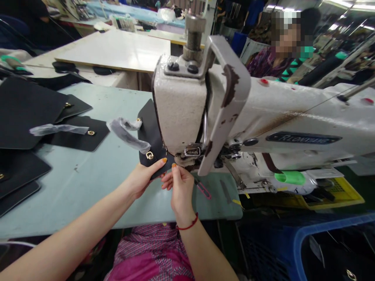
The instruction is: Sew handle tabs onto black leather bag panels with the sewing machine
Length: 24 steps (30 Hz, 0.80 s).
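Observation:
A black leather-look panel (150, 134) lies partly under the head of an industrial sewing machine (181, 105). On it are gold-coloured metal fittings and a handle wrapped in clear plastic film (125, 134). My left hand (142, 177) grips the panel's near edge, thumb on top and fingers underneath. Close beside it, my right hand (182, 191) is closed, with thumb and fingertips pinched at the panel's near right corner. The needle area is mostly hidden behind the machine head. Pink-handled thread snips (203, 190) lie on the table just right of my right hand.
More black panels (29, 113) with gold fittings are stacked at the left of the pale green table (88, 203). A blue crate (299, 242) with black pieces stands at lower right, near a yellow tray (351, 191). Another person (268, 58) is behind the machine.

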Motion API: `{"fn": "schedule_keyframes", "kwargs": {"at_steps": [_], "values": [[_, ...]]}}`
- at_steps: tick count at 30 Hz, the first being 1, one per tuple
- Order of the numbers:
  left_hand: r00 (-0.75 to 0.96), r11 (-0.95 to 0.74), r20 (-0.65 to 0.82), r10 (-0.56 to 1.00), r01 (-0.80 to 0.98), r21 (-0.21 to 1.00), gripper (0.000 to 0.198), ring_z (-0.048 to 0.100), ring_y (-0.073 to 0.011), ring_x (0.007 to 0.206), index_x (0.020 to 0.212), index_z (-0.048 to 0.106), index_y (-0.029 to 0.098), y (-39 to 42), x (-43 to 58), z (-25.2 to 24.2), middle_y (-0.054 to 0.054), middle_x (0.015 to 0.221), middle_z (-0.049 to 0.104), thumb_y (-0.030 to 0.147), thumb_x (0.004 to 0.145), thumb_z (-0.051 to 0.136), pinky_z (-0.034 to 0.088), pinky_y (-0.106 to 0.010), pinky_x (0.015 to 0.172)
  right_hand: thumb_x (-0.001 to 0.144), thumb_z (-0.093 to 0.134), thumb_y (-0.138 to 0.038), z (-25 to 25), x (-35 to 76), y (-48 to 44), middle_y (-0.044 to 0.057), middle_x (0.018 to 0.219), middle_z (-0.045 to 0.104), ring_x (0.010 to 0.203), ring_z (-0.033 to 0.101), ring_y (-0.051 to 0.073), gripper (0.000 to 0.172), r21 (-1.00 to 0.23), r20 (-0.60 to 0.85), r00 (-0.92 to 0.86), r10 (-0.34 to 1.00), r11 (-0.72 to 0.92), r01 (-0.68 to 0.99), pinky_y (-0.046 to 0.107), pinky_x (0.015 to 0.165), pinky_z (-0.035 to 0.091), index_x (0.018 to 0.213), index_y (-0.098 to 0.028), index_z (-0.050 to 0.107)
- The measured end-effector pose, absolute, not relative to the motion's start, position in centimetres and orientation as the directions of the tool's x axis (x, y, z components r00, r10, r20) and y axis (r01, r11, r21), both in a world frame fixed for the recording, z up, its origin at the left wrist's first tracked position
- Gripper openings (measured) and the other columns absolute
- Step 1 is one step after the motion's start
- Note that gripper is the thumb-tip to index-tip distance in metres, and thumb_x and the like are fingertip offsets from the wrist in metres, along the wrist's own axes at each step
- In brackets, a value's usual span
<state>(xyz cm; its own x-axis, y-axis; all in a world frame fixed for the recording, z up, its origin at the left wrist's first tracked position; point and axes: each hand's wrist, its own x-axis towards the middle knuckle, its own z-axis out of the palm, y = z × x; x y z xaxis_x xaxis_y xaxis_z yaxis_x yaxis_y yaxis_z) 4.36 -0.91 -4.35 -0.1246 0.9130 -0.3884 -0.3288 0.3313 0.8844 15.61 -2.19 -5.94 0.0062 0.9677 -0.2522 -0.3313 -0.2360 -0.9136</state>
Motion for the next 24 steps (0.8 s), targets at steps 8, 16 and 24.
{"fn": "schedule_keyframes", "kwargs": {"at_steps": [8, 16, 24], "values": [[-0.339, 0.228, -0.408, 0.848, -0.461, 0.858, 0.034, 0.062, -0.0136, 0.074, 0.092, 0.064, 0.017, -3.5, 8.4, -4.3, 0.0, 0.088, 0.07, 0.034, 0.066, 0.08, 0.052, -0.023, 0.069, 0.085, 0.056, -0.045, -6.0, 16.9, -2.1, -0.002, 0.043, 0.051, 0.033, 0.039, 0.007, 0.045, -0.935, -0.21, 0.005, 0.978, -0.199, -0.294, 0.019, 0.037, 0.029, 0.049, -0.018, 0.051], [-0.501, 0.122, -0.394, 0.77, -0.491, 0.863, 0.03, 0.059, -0.0185, 0.118, 0.108, 0.062, 0.024, -5.2, 12.3, -5.0, -0.001, 0.114, 0.069, 0.032, 0.08, 0.069, 0.049, -0.028, 0.099, 0.085, 0.057, -0.044, -5.4, 19.2, -1.7, -0.004, 0.038, 0.044, 0.033, 0.035, 0.006, 0.05, -0.967, -0.198, -0.062, 0.978, -0.205, -0.149, 0.018, 0.038, 0.028, 0.044, -0.018, 0.046], [-0.555, 0.159, -0.377, 0.742, -0.401, 0.902, 0.043, 0.051, -0.0231, 0.13, 0.12, 0.059, 0.022, -6.7, 16.4, -5.8, -0.008, 0.137, 0.058, 0.051, 0.088, 0.057, 0.047, -0.032, 0.105, 0.087, 0.056, -0.045, -4.8, 22.0, -0.6, -0.005, 0.036, 0.039, 0.034, 0.035, 0.007, 0.052, -0.989, -0.149, -0.161, 0.976, -0.147, 0.027, 0.019, 0.039, 0.027, 0.044, -0.019, 0.042]]}}
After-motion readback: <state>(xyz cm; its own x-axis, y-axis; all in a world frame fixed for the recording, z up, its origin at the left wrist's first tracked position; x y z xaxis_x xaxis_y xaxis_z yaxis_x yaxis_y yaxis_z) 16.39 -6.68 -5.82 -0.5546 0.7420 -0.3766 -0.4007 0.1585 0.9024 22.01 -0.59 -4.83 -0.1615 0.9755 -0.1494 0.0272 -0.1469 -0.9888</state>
